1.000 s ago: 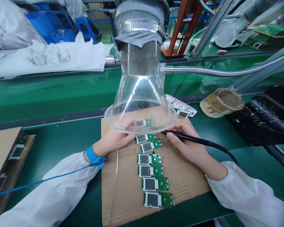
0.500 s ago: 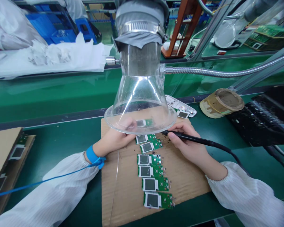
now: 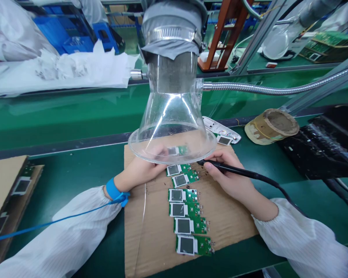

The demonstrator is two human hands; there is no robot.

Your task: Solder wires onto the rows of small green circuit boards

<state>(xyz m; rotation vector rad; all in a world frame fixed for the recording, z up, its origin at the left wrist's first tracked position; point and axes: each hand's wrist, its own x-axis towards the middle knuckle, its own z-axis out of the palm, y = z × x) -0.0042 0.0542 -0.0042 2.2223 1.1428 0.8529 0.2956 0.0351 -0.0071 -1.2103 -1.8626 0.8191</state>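
Under the clear funnel-shaped hood, my left hand [image 3: 147, 166] is closed at the left end of a small green circuit board [image 3: 178, 150] with a grey screen. The hood's rim blurs its fingertips. A blue strap circles that wrist. My right hand [image 3: 227, 173] holds a black soldering iron [image 3: 234, 168] like a pen, its front end pointing left below the hood rim; the tip is hard to make out. Nearer me, several similar boards [image 3: 178, 209] lie in a column on a cardboard sheet [image 3: 150, 239]. A thin shiny wire [image 3: 144, 204] runs down the cardboard from beneath my left hand.
The clear hood [image 3: 174, 116] hangs low over the work on a flexible metal arm [image 3: 263, 89]. A white casing [image 3: 220, 129] lies behind, with a tape-covered round pot [image 3: 272, 125] and black equipment [image 3: 321, 143] at right. Cardboard layers [image 3: 5, 193] with boards stand at left.
Almost nothing differs. My right hand and the soldering iron have shifted very slightly left; my left hand stays at the board.
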